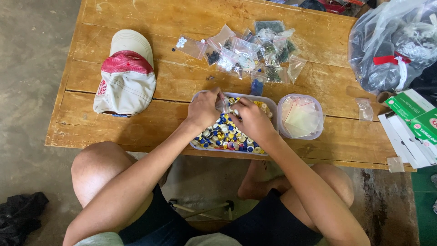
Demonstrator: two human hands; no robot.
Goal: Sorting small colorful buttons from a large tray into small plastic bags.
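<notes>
From the head camera, both hands meet over the tray of mixed blue, yellow and white buttons at the near edge of the table. The left hand and right hand together pinch a small clear bag just above the tray. Right of the tray, touching it, is a tub of empty bags. Behind the tray lie filled packets; well left of it, a cap.
</notes>
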